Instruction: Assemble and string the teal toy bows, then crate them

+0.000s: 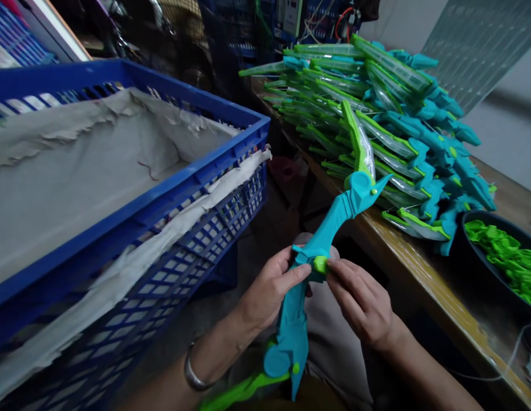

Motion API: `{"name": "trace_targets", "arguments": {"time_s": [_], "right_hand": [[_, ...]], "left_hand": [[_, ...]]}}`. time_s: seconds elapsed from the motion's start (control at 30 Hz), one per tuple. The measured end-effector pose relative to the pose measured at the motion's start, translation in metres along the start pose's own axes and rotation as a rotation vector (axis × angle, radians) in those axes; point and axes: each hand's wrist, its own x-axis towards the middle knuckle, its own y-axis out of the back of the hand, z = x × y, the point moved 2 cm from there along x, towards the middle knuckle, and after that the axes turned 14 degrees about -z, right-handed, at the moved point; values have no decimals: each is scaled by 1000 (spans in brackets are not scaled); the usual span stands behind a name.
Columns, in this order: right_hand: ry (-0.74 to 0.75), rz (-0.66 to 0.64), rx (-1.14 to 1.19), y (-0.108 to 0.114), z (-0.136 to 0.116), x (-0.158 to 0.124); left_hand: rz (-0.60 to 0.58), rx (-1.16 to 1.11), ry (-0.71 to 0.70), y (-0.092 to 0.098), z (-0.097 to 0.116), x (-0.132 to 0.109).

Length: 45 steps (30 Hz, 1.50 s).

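I hold a teal plastic toy bow (334, 220) with light-green limbs over my lap, its upper limb pointing up toward the table. My left hand (268, 291) is wrapped round the teal grip from the left. My right hand (362, 302) pinches a small light-green plastic piece (320, 264) against the middle of the grip with thumb and fingertips. The bow's lower green limb runs down between my forearms to the frame's bottom edge.
A big pile of same teal-and-green bows (377, 108) lies on the wooden table (419, 274) at right. A black bowl (471, 251) of green small parts sits at its right edge. A blue plastic crate (214, 165) lined with grey cloth stands at left.
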Motion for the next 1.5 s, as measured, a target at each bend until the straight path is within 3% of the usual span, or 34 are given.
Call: {"name": "trace_targets", "arguments": {"time_s": [0.53, 0.77, 1.17, 1.37, 1.5], "right_hand": [[-192, -12, 53, -7, -25, -3], [-233, 74, 152, -8, -22, -2], [-217, -37, 49, -18, -25, 0], [-447, 69, 113, -9, -21, 14], [-701, 52, 585, -9, -4, 9]], "left_hand": [[-38, 63, -21, 0, -5, 1], [-12, 41, 3, 1, -3, 4], [51, 119, 12, 2, -1, 6], [82, 247, 9, 5, 2, 5], [74, 336, -32, 4, 8, 1]]}}
